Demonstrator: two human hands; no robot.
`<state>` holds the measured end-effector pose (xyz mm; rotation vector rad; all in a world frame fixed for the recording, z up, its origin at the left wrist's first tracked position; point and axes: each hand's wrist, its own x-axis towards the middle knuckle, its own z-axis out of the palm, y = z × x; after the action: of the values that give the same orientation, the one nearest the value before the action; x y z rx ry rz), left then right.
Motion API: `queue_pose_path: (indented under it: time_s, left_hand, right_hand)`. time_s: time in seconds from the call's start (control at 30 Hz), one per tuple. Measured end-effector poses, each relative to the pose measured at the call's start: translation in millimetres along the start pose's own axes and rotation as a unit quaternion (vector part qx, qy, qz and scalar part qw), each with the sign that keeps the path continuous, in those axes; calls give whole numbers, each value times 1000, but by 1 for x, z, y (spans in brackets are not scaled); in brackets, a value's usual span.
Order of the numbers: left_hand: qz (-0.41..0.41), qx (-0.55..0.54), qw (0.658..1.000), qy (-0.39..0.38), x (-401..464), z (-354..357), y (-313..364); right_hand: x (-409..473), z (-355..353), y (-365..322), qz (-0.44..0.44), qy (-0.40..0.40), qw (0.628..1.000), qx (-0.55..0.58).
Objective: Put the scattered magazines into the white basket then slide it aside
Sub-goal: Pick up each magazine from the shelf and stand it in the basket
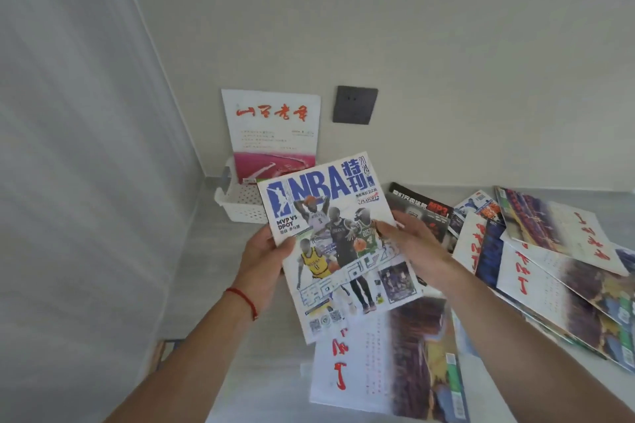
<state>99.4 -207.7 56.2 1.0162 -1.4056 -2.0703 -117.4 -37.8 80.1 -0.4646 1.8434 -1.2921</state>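
Note:
I hold an NBA magazine (338, 240) up over the table with both hands. My left hand (266, 257) grips its left edge, thumb on the cover. My right hand (410, 244) grips its right edge. Behind it, in the corner, stands the white basket (237, 204), its right part hidden by the magazine. A white magazine with red lettering and a pink lower band (273, 134) stands upright in the basket, leaning on the wall. Several more magazines lie scattered on the table: one (385, 364) below my hands, a dark one (424, 211) and a pile (556, 264) to the right.
A dark wall socket (355, 104) sits on the wall above the table (213, 271). A white curtain (68, 182) hangs on the left, close to the basket. The table's left edge runs near my left forearm.

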Motion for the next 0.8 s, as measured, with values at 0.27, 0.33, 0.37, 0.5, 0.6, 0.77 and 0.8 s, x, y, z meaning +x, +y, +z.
queue_pose_path:
  time_s: [0.27, 0.33, 0.37, 0.5, 0.6, 0.77, 0.8]
  left_hand:
    - [195, 190, 959, 79, 68, -56, 116]
    - [237, 230, 937, 113, 88, -63, 140]
    - [252, 246, 926, 133, 98, -66, 150]
    - [242, 306, 902, 187, 136, -74, 171]
    - [198, 310, 913, 179, 156, -78, 165]
    - [123, 282, 934, 183, 182, -87, 139]
    - [112, 273, 938, 180, 186, -89, 134]
  right_hand:
    - [61, 69, -94, -113, 107, 975, -159]
    - [78, 79, -119, -138, 143, 966, -165]
    - [85, 83, -130, -149, 158, 961, -171]
    - [109, 97, -149, -152, 196, 943, -224]
    - [130, 103, -142, -126, 210, 946, -213]
    - [157, 107, -122, -66, 217, 966, -123]
    - [161, 108, -118, -59, 220, 966, -121]
